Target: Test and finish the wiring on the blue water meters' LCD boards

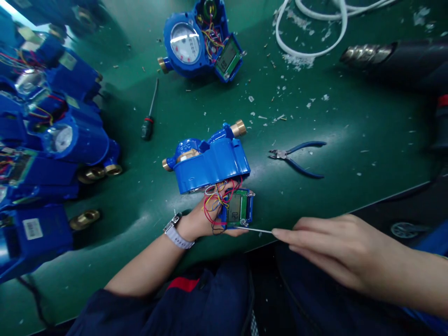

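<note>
Carefully is how the step at hand seems best done, since the thin metal tool [257,230] in the right hand [336,242] reaches the lower edge of the display module [234,208] where a left fingertip also lies. The right fingers are pressed together, pinching the tool close to its visible end; the left hand [198,219] has its fingers closed on the module's frame, though part of that hold is hidden behind it. The module sits just on the near side of the middle blue meter [213,163], close to the front edge of the worktop [140,210]. A firm left hold, a shallow angle and small pushes should spare both the screen and the fingertip; whether the tip is wedged in or only touching, I cannot tell. The loose wires [212,205] run between meter and module, so slack there probably matters, and they are best kept away from the tip. As for containers, the middle meter's housing shows its closed outer wall, so what is inside stays hidden. The far meter [184,42] shows more: its dial lies under a clear cover, and the open compartment beside that holds coloured wires and a round part. Among the stacked meters [84,135] at the left, some open housings also hold wires.
</note>
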A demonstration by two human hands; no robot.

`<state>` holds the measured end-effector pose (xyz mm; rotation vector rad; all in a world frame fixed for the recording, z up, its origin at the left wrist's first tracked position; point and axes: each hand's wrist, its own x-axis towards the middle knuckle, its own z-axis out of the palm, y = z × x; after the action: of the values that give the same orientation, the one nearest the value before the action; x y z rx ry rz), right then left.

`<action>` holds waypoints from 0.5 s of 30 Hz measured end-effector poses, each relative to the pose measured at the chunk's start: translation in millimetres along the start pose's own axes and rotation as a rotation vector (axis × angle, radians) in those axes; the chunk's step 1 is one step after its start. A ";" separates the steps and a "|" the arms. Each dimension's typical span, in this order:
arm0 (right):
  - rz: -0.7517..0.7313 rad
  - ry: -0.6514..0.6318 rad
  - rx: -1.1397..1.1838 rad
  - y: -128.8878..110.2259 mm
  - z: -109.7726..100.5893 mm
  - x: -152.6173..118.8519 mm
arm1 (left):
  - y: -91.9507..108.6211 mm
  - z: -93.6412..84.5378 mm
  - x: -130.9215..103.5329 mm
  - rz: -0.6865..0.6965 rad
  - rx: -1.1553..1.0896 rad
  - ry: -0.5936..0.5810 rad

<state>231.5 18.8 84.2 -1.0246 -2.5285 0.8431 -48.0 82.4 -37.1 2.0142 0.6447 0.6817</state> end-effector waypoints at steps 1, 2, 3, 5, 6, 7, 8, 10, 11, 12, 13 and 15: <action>0.064 -0.023 0.129 3.1 -3.4 3.2 | 3.6 -2.4 2.8 0.047 0.014 0.006; 0.118 -0.054 0.241 6.3 -7.3 6.8 | 6.7 -4.5 5.2 0.096 0.026 0.012; 0.160 -0.088 0.322 9.6 -11.1 10.3 | 8.8 -6.0 7.2 0.138 0.033 0.015; 0.207 -0.148 0.405 15.5 -17.8 16.7 | 9.1 -6.9 8.8 0.173 0.029 0.012; 0.222 -0.185 0.426 18.1 -20.3 19.2 | 7.5 -6.2 8.5 0.181 0.019 0.014; 0.234 -0.219 0.439 20.4 -22.3 21.3 | 5.2 -5.1 7.7 0.183 0.004 0.016; 0.244 -0.245 0.447 22.5 -23.8 23.0 | 2.6 -3.7 6.6 0.180 -0.013 0.016; 0.255 -0.276 0.457 26.5 -25.8 26.0 | -1.1 -1.3 5.1 0.180 -0.055 0.032; 0.261 -0.286 0.461 28.5 -26.5 27.5 | -1.4 -0.8 5.0 0.181 -0.076 0.037; 0.266 -0.301 0.472 30.5 -27.2 29.0 | -0.4 -0.9 5.4 0.169 -0.091 0.032; 0.272 -0.323 0.488 32.7 -27.9 30.5 | 1.6 -1.5 6.3 0.143 -0.103 0.018; 0.281 -0.365 0.516 37.1 -29.0 33.4 | 7.6 -3.7 8.5 0.041 -0.129 -0.035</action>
<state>241.1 75.7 85.7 -1.1322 -2.2456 1.7912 -43.1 86.6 -27.1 1.9200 0.5263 0.6936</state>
